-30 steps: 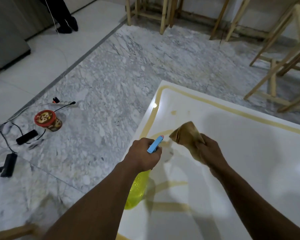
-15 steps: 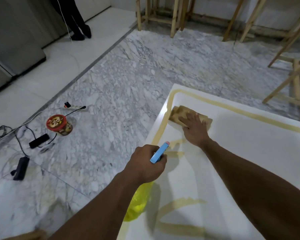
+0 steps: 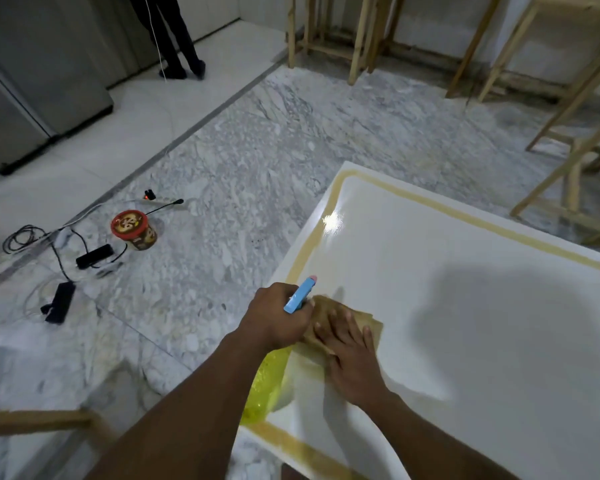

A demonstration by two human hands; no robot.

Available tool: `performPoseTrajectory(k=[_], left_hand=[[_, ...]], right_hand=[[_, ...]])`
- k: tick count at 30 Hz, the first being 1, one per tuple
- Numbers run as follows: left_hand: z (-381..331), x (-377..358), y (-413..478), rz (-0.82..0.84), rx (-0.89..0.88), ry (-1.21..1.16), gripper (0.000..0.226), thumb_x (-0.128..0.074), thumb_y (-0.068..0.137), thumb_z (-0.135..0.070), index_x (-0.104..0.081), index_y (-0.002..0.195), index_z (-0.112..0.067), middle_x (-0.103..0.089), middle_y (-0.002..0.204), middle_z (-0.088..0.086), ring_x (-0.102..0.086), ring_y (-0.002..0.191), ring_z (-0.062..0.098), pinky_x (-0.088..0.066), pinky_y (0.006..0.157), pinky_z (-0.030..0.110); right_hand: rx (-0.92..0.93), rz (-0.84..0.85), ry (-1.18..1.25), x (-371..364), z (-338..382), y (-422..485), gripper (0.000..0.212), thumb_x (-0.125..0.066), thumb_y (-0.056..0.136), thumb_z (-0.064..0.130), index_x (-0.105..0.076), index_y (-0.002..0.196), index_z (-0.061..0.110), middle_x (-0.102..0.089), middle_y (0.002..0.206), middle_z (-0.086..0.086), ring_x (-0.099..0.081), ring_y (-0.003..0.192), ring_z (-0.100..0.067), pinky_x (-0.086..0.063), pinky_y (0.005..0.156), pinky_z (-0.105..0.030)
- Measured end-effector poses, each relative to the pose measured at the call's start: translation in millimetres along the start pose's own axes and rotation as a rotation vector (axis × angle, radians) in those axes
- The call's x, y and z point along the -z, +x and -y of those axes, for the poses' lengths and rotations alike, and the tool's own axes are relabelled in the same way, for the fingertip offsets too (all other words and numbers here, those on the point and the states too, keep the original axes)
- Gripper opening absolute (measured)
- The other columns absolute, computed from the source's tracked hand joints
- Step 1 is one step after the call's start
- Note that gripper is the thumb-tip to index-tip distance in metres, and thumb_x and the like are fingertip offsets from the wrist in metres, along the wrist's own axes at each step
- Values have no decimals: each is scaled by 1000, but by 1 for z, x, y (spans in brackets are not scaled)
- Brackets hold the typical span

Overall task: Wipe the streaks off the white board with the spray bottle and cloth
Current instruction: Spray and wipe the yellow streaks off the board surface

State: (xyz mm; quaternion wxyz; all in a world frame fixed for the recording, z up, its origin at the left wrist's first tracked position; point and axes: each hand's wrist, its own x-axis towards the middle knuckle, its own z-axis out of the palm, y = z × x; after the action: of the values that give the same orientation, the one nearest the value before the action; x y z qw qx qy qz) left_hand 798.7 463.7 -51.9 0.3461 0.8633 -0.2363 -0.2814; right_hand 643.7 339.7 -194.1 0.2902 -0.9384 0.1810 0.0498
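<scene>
The white board [image 3: 465,306] lies flat in front of me, with a yellowish-brown streak running along its border. My left hand [image 3: 278,317] grips a spray bottle [image 3: 267,382] with a yellow body and a blue nozzle, held over the board's left edge. My right hand [image 3: 350,355] presses flat, fingers spread, on a tan cloth [image 3: 326,310] near that edge, right beside the left hand. Most of the cloth is hidden under the palm.
On the marble floor to the left stand a small red-lidded tub [image 3: 134,230], black adapters and cables [image 3: 59,299]. A person's legs [image 3: 177,39] are at the far back. Wooden frames [image 3: 568,174] stand behind and right of the board.
My right hand has dragged the cloth from the board's far left corner back toward me, next to the left hand. The streaks inside the border near that corner are gone.
</scene>
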Motion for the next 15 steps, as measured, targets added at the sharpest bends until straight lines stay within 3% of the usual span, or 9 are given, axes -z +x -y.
performPoseTrajectory(k=[4, 6, 8, 9, 10, 13, 15], left_hand=[[-1, -11, -48, -27, 29, 10, 34, -58, 82, -37, -58, 73, -3, -62, 66, 23, -68, 66, 44, -61, 66, 56], [-4, -18, -70, -25, 40, 31, 33, -60, 86, -36, -55, 66, -9, -58, 59, 11, -68, 62, 41, -62, 64, 49], [-11, -28, -97, -22, 40, 71, 32, -62, 90, -33, -55, 65, -15, -61, 61, 5, -68, 54, 30, -60, 60, 39], [-16, -37, -116, -9, 33, 78, 30, -62, 91, -33, -58, 66, -16, -63, 63, 5, -69, 53, 27, -61, 59, 37], [-21, -46, -131, 13, 24, 82, 29, -63, 92, -33, -58, 67, -18, -64, 63, 5, -71, 52, 26, -63, 59, 38], [-39, -74, -176, 70, -9, 129, 31, -63, 93, -35, -54, 66, -22, -63, 66, 6, -73, 58, 30, -61, 60, 38], [-55, -90, -202, 105, -29, 149, 32, -64, 93, -36, -52, 67, -21, -61, 67, 4, -70, 63, 30, -55, 61, 36]], right_hand=[[53, 91, 130, -7, 14, -58, 61, -24, 93, 19, -42, 147, 43, -13, 159, 24, 9, 151, -7, 7, 119, -31], [-29, 136, 303, 13, 20, -71, 46, -37, 101, 11, -57, 137, 32, -42, 150, 16, -26, 148, -10, -15, 114, -18], [-227, 145, 531, 47, 22, -89, 33, -47, 99, 12, -67, 122, 25, -67, 123, 2, -63, 110, -12, -45, 83, -20], [-318, 144, 680, 67, 20, -108, 30, -49, 98, 13, -68, 118, 23, -70, 112, -2, -67, 90, -10, -48, 68, -21], [-395, 136, 859, 85, 17, -124, 29, -49, 97, 12, -67, 120, 19, -72, 109, -7, -68, 83, -10, -50, 64, -21], [-521, 151, 1384, 137, 2, -184, 28, -52, 97, 10, -65, 121, 8, -74, 104, -16, -71, 88, -25, -57, 74, -33], [-501, 126, 1563, 162, -10, -220, 34, -63, 90, 15, -66, 123, 5, -73, 106, -15, -72, 88, -27, -59, 77, -34]])
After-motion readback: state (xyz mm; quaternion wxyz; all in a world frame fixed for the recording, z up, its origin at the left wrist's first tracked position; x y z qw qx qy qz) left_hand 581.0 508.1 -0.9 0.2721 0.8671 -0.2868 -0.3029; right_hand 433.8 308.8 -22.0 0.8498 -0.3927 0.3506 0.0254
